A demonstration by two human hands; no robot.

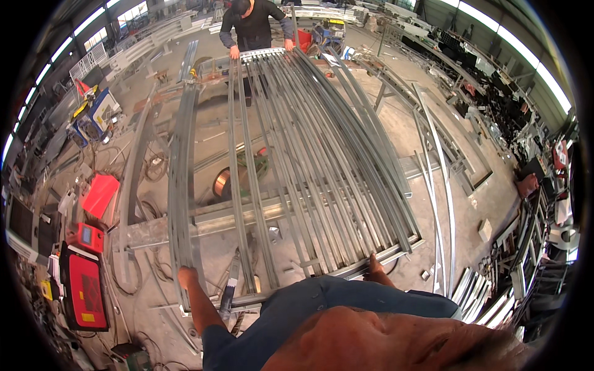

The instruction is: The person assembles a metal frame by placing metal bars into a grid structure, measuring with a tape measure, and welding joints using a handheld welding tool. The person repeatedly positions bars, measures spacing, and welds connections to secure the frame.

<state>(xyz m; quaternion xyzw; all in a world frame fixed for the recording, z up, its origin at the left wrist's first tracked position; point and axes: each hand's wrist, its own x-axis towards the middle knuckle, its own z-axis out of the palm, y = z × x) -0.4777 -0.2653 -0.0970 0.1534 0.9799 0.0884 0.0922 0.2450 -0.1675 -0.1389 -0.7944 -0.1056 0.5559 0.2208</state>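
Note:
A large frame of grey metal bars point(297, 161) stretches away from me, with several long slats running lengthwise, packed closer toward the right. My left hand point(188, 276) is closed around the near end of the long metal side bars point(183, 185) at the frame's left. At the near crossbar point(356, 270), right of centre, my right hand point(375, 268) grips the frame's edge; its thumb side shows and the other fingers are hidden. A co-worker point(255, 28) in dark clothes stands at the far end, both hands on the far crossbar point(263, 53).
Beneath the frame are a support beam point(216, 221) and a copper-coloured wire spool point(221, 183). Red-and-black equipment point(85, 287), a small red unit point(88, 237) and cables lie left. Long strips point(440, 161) and stacked metal offcuts point(476, 297) lie right.

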